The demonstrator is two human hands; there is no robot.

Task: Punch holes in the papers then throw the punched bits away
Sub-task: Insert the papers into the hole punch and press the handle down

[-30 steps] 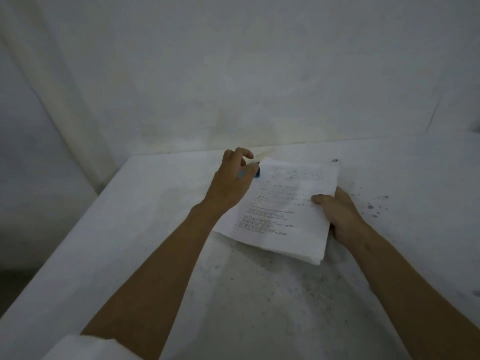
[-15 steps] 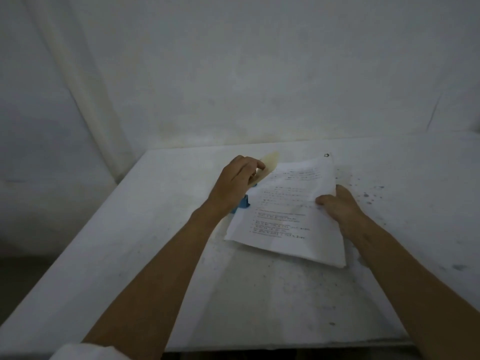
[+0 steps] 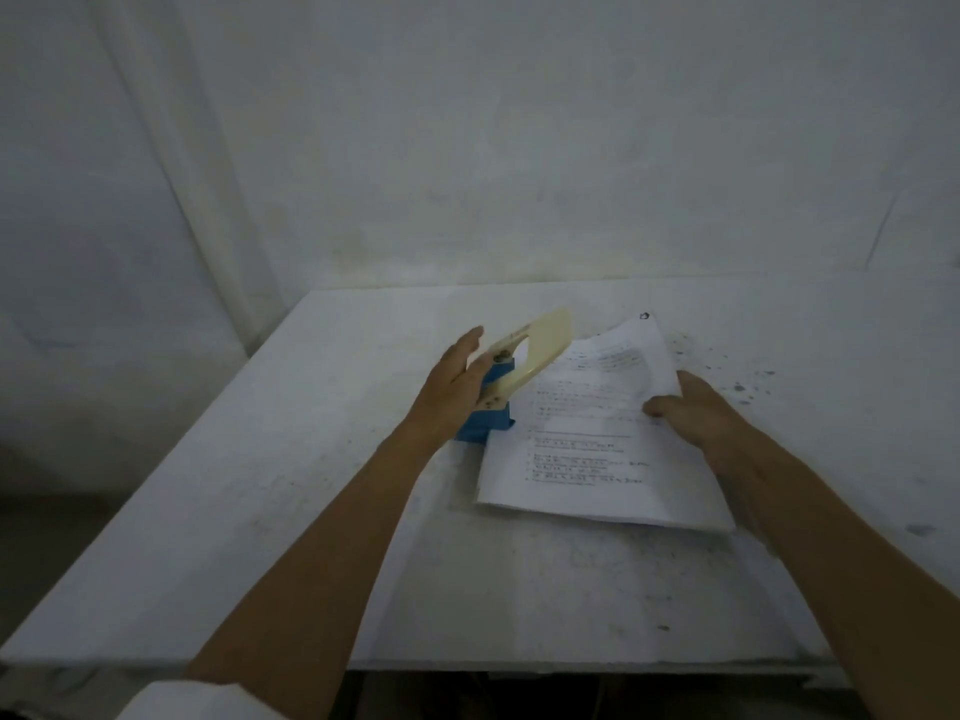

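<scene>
The left hand lay flat, fingers straight and released, against the punch on the desk. The right hand, forearm stretched forward, pinched the papers by their right edge, just beside the punch.

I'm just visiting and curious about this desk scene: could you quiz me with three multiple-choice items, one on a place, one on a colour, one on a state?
1. Where is the punch relative to the papers?
A. at their left edge
B. on top of them
C. at their right edge

2. What colour is the punch's base?
A. red
B. blue
C. black

3. How is the punch's lever?
A. pressed flat
B. raised
C. broken off

Answers: 1 A, it sits between the left hand and the papers; 2 B, blue shows under the cream lever; 3 B, it tilts upward.
</scene>
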